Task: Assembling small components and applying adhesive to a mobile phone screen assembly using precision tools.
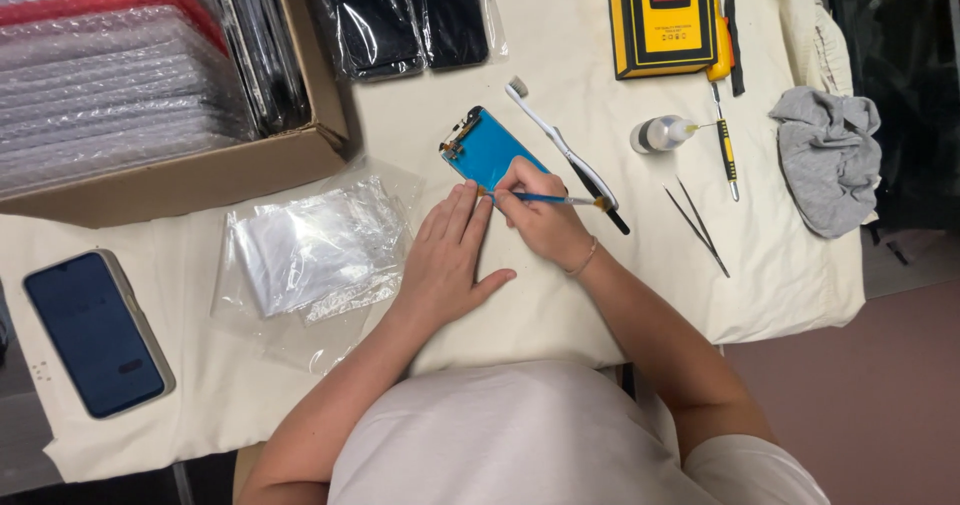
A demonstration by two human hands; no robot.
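Flat blue rectangular phone screen panel (487,150), glossy, lying mid-table on cream cloth (560,295). Left hand (447,260) spread flat, fingertips pressing its lower edge. Right hand (541,212) pinched shut around slim blue-handled brush (545,199), tip seemingly touching panel. White toothbrush (560,145) just beside.

The person wears a white short-sleeved shirt (520,435), bare forearms, and a thin bracelet (584,259) on the right wrist.
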